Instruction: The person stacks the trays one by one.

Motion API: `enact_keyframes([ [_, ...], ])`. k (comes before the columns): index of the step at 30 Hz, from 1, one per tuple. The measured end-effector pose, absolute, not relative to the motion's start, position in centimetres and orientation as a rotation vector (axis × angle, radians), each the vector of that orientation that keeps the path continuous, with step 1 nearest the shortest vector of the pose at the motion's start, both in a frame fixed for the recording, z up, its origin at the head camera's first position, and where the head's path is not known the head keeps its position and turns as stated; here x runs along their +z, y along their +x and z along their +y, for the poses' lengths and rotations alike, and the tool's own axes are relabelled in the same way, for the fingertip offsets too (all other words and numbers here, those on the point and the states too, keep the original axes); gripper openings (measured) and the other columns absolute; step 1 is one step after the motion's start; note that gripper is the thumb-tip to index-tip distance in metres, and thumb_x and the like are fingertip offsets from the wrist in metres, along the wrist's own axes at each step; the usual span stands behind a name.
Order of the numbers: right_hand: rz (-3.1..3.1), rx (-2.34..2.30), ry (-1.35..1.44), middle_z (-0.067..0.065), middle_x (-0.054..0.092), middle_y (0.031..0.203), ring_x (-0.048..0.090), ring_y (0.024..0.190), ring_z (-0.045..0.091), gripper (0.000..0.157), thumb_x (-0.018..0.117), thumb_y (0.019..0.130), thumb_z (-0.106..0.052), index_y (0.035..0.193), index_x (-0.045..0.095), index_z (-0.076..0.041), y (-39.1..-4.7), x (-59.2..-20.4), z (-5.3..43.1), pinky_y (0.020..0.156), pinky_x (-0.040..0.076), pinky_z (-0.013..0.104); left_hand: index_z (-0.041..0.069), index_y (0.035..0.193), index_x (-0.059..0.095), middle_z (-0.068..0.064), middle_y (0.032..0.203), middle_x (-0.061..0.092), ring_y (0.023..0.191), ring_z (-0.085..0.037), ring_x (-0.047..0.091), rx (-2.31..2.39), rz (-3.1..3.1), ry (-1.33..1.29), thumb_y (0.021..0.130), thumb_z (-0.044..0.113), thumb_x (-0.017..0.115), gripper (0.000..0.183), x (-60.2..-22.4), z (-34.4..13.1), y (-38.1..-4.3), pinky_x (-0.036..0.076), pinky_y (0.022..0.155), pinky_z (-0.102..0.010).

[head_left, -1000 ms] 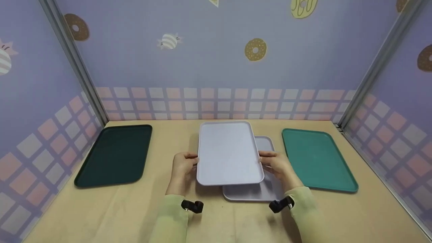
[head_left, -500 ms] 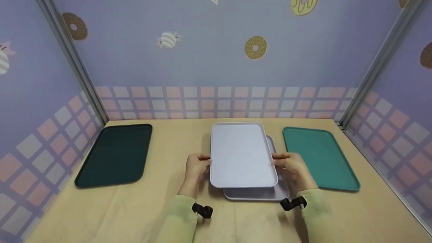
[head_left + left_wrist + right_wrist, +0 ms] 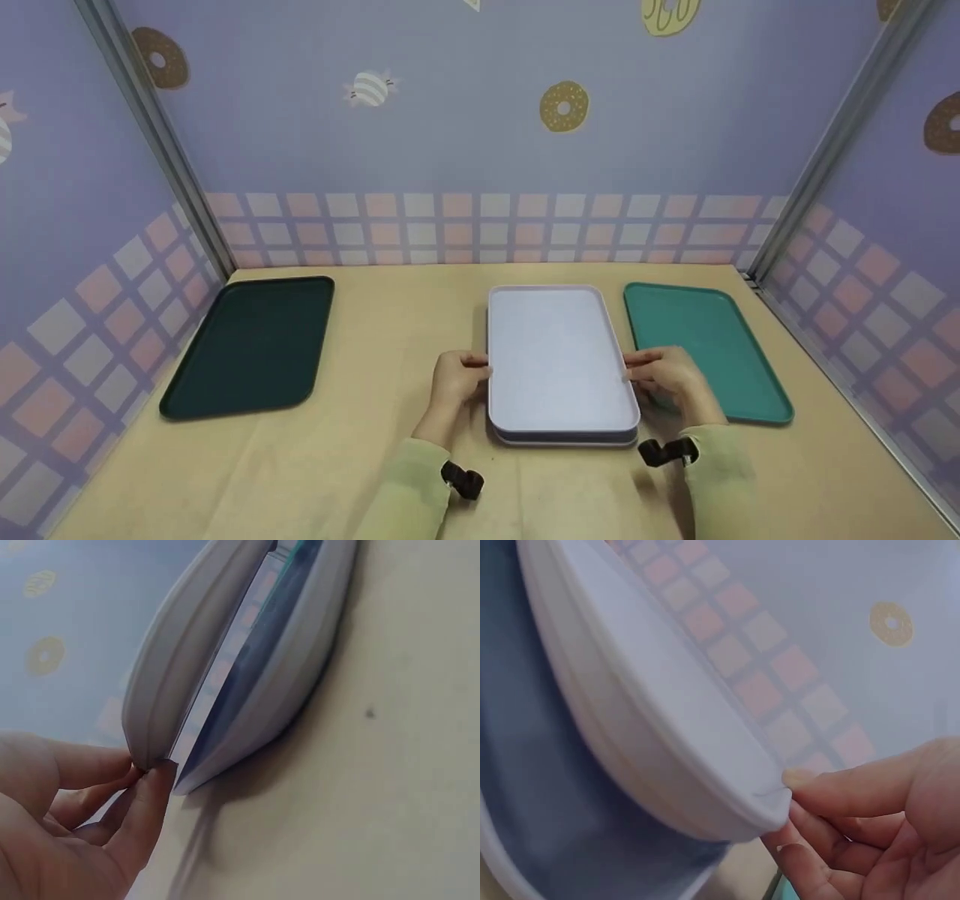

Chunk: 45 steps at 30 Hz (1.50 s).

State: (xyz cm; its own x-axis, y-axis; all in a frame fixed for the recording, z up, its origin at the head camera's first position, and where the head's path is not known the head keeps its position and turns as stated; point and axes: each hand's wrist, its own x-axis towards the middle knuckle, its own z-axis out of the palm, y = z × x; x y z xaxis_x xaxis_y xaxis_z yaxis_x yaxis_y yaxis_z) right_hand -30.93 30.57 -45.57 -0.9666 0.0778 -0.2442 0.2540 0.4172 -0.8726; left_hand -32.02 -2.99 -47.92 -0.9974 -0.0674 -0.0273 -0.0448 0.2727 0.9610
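Observation:
Both hands hold a pale lilac-white serving tray (image 3: 559, 360) level by its two long sides. My left hand (image 3: 456, 381) pinches the left rim between thumb and fingers. On the opposite rim my right hand (image 3: 670, 376) does the same. Directly under it, a second pale tray (image 3: 525, 795) lies on the table, mostly covered in the head view except for its front edge. A narrow gap separates the two trays in the left wrist view, where the underside of the held tray (image 3: 176, 652) shows above the lower one.
A dark green tray (image 3: 251, 345) lies on the wooden table (image 3: 360, 465) at the left. Close beside the right hand lies a teal tray (image 3: 709, 352). Patterned walls (image 3: 465, 150) enclose the table at the back and both sides.
Both hands have carried the upper tray rightward and down. It was offset to the left of the lower tray and now sits almost squarely over it. The green trays stay put.

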Motion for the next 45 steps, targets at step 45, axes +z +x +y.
enact_keyframes([
  [45, 2.710, -1.249, 0.296, 0.018, 0.076, 0.100, 0.064, 0.077, 0.014, 0.033, 0.073, 0.083, 0.001, 0.114, 0.072, 0.011, -31.0, -46.0, 29.7, 0.068, 0.054, 0.026, -0.010, 0.104, 0.073, -0.021, 0.100, 0.075, 0.067, -0.016, 0.067, -1.906, -2.562, 0.087, 0.086, -0.007, 0.072, 0.018, -49.2, -2.7, -31.9, 0.061, 0.062, -0.027],
])
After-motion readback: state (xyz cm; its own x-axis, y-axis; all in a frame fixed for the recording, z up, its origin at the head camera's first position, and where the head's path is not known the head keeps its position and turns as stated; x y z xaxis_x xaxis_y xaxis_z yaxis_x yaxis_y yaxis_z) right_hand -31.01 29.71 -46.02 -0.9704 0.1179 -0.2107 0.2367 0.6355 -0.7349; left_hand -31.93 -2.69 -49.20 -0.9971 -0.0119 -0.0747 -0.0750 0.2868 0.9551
